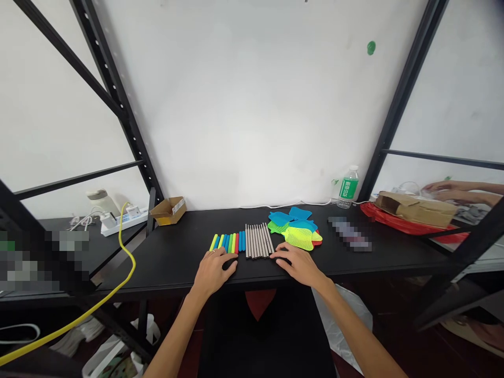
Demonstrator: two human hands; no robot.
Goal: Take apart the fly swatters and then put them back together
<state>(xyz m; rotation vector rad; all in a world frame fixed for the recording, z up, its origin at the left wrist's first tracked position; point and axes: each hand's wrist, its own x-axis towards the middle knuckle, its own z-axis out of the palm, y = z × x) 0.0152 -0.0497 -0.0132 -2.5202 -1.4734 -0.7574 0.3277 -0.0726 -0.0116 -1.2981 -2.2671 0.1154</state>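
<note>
My left hand [214, 270] lies flat on the black table [177, 252], fingers spread, just in front of a row of coloured handles [229, 242] in yellow, green, blue and red. My right hand [297, 262] also rests flat and open, its fingertips touching the near ends of a row of grey metal rods [258, 240]. To the right of the rods sits a pile of mesh swatter heads [296, 228] in blue, green, yellow and red. Neither hand holds anything.
A small open cardboard box [169, 210] stands at the back left, a water bottle [348, 187] at the back right. A yellow cable [126, 247] hangs at the left. Another person's hands [452, 191] work at the far right by a brown paper bag [417, 208].
</note>
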